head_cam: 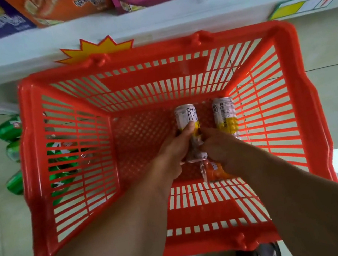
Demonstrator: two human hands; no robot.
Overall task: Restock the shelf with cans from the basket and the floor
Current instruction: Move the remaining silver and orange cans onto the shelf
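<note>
Both hands down inside the red basket (39, 167), working at its far right corner.

The left hand (173, 151) grips a white-and-yellow can (186, 116); the right hand (219, 153) curls round an orange can (213, 171). A third can (225, 115) lies against the right wall. The basket's left half is bare. Green cans (9, 130) lie on the floor beside the left wall, under the shelf (23, 55) edge.

Both hands reaching into red basket (39, 167). Left hand (174, 155) gripping white-and-yellow can (186, 116). Right hand (218, 149) gripping orange can (213, 172). Second white-and-yellow can (225, 115) lying beside. Green cans (8, 129) lying on floor (0, 216), left of basket, below white shelf (23, 53).
</note>
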